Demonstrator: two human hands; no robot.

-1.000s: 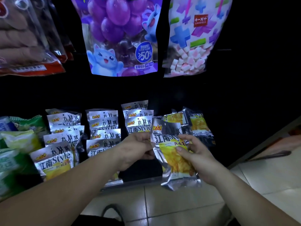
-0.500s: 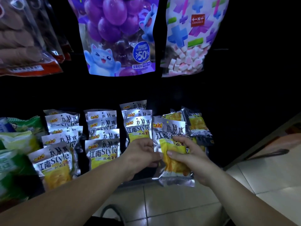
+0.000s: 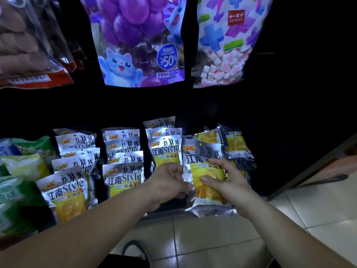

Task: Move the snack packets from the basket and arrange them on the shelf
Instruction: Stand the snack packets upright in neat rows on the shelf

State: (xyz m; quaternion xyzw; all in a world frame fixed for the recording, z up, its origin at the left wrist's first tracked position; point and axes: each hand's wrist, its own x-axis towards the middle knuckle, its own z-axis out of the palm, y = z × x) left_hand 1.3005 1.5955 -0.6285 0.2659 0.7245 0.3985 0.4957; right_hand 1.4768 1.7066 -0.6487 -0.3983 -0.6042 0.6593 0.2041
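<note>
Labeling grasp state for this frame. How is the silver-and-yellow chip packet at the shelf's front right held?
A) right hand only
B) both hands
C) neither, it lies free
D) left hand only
B: the right hand has its thumb on the front of the chip packet and fingers over its upper part, while the left hand curls its fingers round the packet's left edge.
</note>
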